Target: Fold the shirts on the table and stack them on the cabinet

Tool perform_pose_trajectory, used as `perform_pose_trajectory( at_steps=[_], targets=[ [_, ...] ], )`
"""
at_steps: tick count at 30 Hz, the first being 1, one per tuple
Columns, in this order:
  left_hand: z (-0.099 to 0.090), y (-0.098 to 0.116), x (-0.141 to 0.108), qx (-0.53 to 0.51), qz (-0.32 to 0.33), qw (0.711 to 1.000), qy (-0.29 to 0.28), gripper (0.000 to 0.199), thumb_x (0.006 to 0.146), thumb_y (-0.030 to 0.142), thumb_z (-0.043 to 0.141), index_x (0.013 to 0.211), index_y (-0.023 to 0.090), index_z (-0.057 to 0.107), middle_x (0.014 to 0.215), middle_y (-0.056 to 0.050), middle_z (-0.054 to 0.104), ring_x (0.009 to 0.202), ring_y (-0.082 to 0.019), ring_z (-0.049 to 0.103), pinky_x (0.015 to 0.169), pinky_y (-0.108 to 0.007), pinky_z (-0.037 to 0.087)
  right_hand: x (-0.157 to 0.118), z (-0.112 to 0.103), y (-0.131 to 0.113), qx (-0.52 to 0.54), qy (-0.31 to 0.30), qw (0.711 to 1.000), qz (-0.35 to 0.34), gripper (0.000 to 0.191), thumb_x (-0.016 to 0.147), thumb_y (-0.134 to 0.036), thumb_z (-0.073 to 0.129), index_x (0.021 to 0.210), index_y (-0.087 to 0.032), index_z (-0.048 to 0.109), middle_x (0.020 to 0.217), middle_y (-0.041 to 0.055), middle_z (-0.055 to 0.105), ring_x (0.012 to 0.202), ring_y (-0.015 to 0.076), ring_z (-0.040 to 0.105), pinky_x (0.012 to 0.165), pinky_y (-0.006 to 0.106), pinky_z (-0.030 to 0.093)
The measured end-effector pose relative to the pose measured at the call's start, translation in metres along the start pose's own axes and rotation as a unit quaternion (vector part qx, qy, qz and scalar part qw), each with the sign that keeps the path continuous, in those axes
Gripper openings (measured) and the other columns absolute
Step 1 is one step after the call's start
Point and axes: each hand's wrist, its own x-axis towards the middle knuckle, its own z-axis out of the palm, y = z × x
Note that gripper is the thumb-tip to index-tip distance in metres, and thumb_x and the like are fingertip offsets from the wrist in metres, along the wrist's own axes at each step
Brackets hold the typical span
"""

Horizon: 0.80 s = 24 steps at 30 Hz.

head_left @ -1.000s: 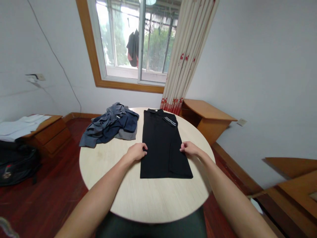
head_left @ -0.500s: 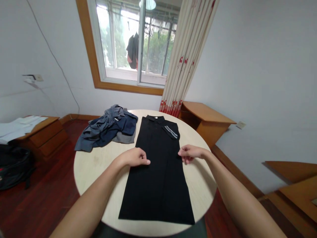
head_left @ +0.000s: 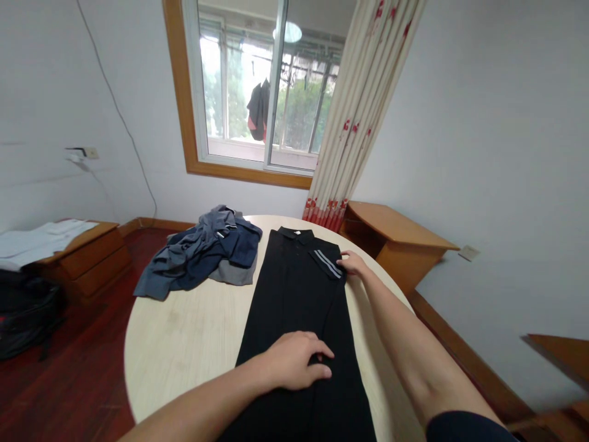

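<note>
Head view: the black shirt (head_left: 288, 301) is laid lengthwise at lower centre on the counter (head_left: 179, 344), its striped sleeve (head_left: 326, 264) turned in, with the left hand (head_left: 297, 359) loosely open over it, the right hand (head_left: 353, 264) at its edge, whether pinching cannot be told, and garments (head_left: 209, 248) left crumpled at centre-left.

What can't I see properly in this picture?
In the head view:
Black collared shirt: hem cut off by bottom edge.
Left hand: palm hidden by its back.
Crumpled grey and navy clothes: overlapping folds hide how many.
Black bag: cut off by left edge.
White papers: any writing too small, blurred.
</note>
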Motion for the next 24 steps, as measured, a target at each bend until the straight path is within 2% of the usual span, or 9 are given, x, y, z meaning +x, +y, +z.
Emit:
perform_pose_trajectory(
  at_steps=[2,4,8,11,14,17,19,21,24],
  targets=[
    [0.000,0.002,0.000,-0.027,-0.003,0.999,-0.029,0.042,0.085,0.039,0.069,0.125,0.024,0.071,0.108,-0.007,0.074,0.091,-0.022,0.070,0.084,-0.030,0.052,0.003,0.001,-0.006,0.013,-0.011,1.000,-0.008,0.048,0.076,-0.013,0.068,0.125,-0.010,0.067,0.087,0.0088,0.074,0.059,0.0127,0.062,0.052,0.020,0.046],
    [0.002,0.003,0.000,-0.057,-0.008,0.996,-0.067,0.045,0.085,0.041,0.070,0.125,0.023,0.072,0.102,-0.007,0.076,0.085,-0.020,0.071,0.078,-0.028,0.051,0.003,0.002,-0.011,0.026,-0.020,0.999,-0.010,0.044,0.075,-0.008,0.065,0.119,-0.009,0.071,0.076,0.0060,0.072,0.053,0.0115,0.058,0.050,0.020,0.044],
    [0.010,0.003,-0.003,-0.128,-0.030,0.981,-0.144,0.051,0.081,0.049,0.073,0.125,0.022,0.072,0.091,-0.006,0.077,0.078,-0.020,0.070,0.072,-0.026,0.052,0.001,0.004,-0.019,0.044,-0.025,0.999,-0.012,0.045,0.074,-0.006,0.062,0.117,-0.006,0.071,0.069,0.0053,0.070,0.050,0.0114,0.056,0.048,0.020,0.044],
    [0.020,-0.003,-0.003,-0.212,-0.047,0.958,-0.189,0.054,0.081,0.050,0.073,0.127,0.021,0.070,0.083,-0.004,0.075,0.080,-0.018,0.070,0.073,-0.025,0.053,0.004,0.007,-0.023,0.047,-0.018,0.998,-0.021,0.045,0.074,-0.006,0.060,0.119,-0.004,0.070,0.077,0.0080,0.073,0.054,0.0119,0.059,0.050,0.020,0.045],
    [0.032,-0.011,0.001,-0.308,-0.057,0.929,-0.197,0.057,0.078,0.050,0.078,0.125,0.018,0.071,0.081,-0.003,0.074,0.079,-0.016,0.068,0.077,-0.026,0.054,0.009,0.011,-0.030,0.039,-0.006,0.998,-0.043,0.049,0.076,-0.009,0.060,0.124,-0.005,0.068,0.088,0.0111,0.075,0.063,0.0143,0.065,0.056,0.021,0.049],
    [0.042,-0.018,0.006,-0.416,-0.081,0.876,-0.230,0.069,0.065,0.056,0.086,0.120,0.015,0.073,0.077,-0.002,0.071,0.069,-0.013,0.066,0.080,-0.028,0.055,0.014,0.015,-0.038,0.023,0.004,0.996,-0.081,0.050,0.075,-0.010,0.062,0.124,-0.008,0.069,0.102,0.0121,0.076,0.083,0.0176,0.070,0.072,0.022,0.053],
    [0.044,-0.020,0.008,-0.462,-0.081,0.846,-0.251,0.077,0.057,0.058,0.090,0.118,0.015,0.074,0.076,-0.001,0.071,0.068,-0.013,0.066,0.084,-0.029,0.055,0.017,0.018,-0.044,0.007,0.010,0.994,-0.109,0.049,0.073,-0.010,0.063,0.122,-0.009,0.071,0.112,0.0122,0.075,0.098,0.0197,0.070,0.084,0.023,0.052],
    [0.042,-0.020,0.007,-0.483,-0.066,0.833,-0.262,0.078,0.056,0.058,0.090,0.119,0.015,0.073,0.079,-0.002,0.072,0.073,-0.013,0.069,0.089,-0.031,0.055,0.018,0.021,-0.050,-0.012,0.012,0.991,-0.131,0.048,0.074,-0.011,0.064,0.121,-0.009,0.072,0.118,0.0129,0.073,0.108,0.0219,0.068,0.092,0.024,0.050],
    [0.037,-0.020,0.006,-0.495,-0.038,0.825,-0.268,0.075,0.061,0.058,0.088,0.120,0.014,0.073,0.082,-0.003,0.073,0.080,-0.016,0.072,0.096,-0.035,0.054,0.020,0.026,-0.057,-0.036,0.012,0.988,-0.153,0.048,0.075,-0.012,0.064,0.123,-0.007,0.071,0.121,0.0145,0.072,0.112,0.0249,0.067,0.097,0.027,0.048]
  ],
)
